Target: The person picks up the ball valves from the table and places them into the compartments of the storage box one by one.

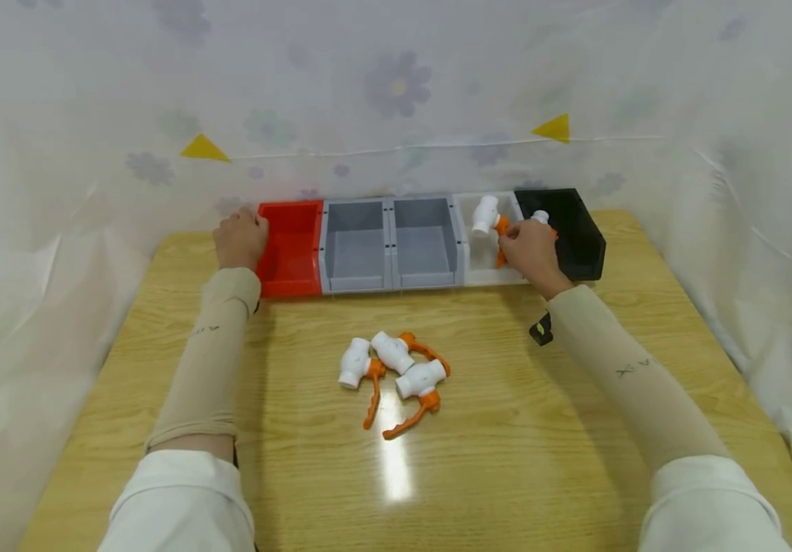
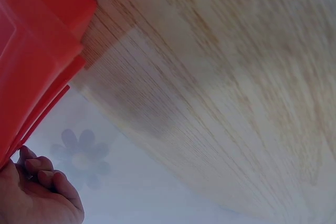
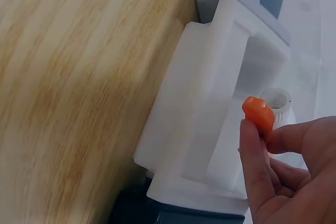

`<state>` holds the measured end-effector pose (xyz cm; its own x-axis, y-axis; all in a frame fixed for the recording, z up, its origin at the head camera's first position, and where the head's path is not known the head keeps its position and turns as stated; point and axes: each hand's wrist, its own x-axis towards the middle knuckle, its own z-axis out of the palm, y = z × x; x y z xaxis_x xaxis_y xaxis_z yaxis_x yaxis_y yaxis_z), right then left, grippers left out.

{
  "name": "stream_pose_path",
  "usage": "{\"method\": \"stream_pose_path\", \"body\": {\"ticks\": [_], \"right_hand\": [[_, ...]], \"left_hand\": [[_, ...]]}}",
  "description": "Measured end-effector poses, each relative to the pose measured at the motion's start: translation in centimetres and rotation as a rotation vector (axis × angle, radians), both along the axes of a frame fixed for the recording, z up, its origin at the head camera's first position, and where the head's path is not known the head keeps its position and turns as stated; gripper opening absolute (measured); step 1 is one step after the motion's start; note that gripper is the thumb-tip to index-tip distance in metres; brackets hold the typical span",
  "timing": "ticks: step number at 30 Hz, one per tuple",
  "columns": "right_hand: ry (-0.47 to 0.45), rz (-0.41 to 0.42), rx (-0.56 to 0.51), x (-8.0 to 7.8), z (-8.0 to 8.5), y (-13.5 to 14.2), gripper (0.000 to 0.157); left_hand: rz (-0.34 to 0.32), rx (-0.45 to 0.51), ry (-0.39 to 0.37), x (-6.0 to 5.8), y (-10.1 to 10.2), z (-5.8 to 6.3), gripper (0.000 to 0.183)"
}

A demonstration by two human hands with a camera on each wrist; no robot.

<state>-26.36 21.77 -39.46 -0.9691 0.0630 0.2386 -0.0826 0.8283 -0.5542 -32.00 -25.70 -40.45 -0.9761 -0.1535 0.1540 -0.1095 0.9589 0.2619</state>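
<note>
My right hand [image 1: 532,249] pinches the orange lever of a white ball valve [image 1: 485,215] between thumb and fingers, over the white bin [image 1: 481,276]. In the right wrist view the orange lever tip [image 3: 258,113] sticks out past the fingertips, with the valve's round white end behind it. Another white valve [image 1: 540,217] shows at the black bin [image 1: 585,257], partly hidden by that hand. At the far left my left hand [image 1: 240,236] grips the outer rim of the red bin [image 2: 47,51], fingers curled. Three white valves [image 1: 422,379] with orange levers lie together on the table.
Two grey bins [image 1: 357,284] stand between the red and white ones, all in one row along the back of the wooden table [image 1: 299,475]. A pale flowered sheet [image 1: 396,84] hangs behind. A small black piece [image 1: 541,330] shows by the right sleeve.
</note>
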Motion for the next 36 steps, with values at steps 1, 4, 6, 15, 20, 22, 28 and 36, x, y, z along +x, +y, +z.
{"method": "stream_pose_path", "body": {"ticks": [1,4,6,15,20,22,28,36], "right_hand": [[0.015,-0.001,0.001,-0.1,-0.1,0.0,0.02],[0.06,0.002,0.024,-0.5,-0.3,-0.3,0.026],[0.088,0.004,0.038,-0.7,-0.6,-0.5,0.031],[0.106,-0.016,0.086,-1.4,-2.0,-1.1,0.037],[0.063,-0.049,0.078,-1.6,-2.5,-1.8,0.034],[0.046,-0.064,0.058,-1.6,-2.6,-2.0,0.03],[-0.005,-0.093,0.059,-1.6,-3.2,-2.1,0.025],[-0.047,-0.102,0.11,-1.4,-3.5,-2.3,0.028]], "left_hand": [[0.002,0.004,0.006,-0.1,0.0,-0.1,0.045],[0.004,0.016,0.012,-0.3,0.0,-0.2,0.046],[0.003,0.022,0.009,-0.3,0.0,-0.3,0.046],[0.008,0.01,-0.004,0.2,0.2,0.2,0.046],[0.01,0.0,-0.003,0.4,0.4,0.4,0.045],[0.008,-0.001,0.001,0.4,0.5,0.3,0.044],[0.008,0.0,0.022,0.4,0.5,0.0,0.042],[0.008,0.017,0.046,0.4,0.4,-0.1,0.04]]}}
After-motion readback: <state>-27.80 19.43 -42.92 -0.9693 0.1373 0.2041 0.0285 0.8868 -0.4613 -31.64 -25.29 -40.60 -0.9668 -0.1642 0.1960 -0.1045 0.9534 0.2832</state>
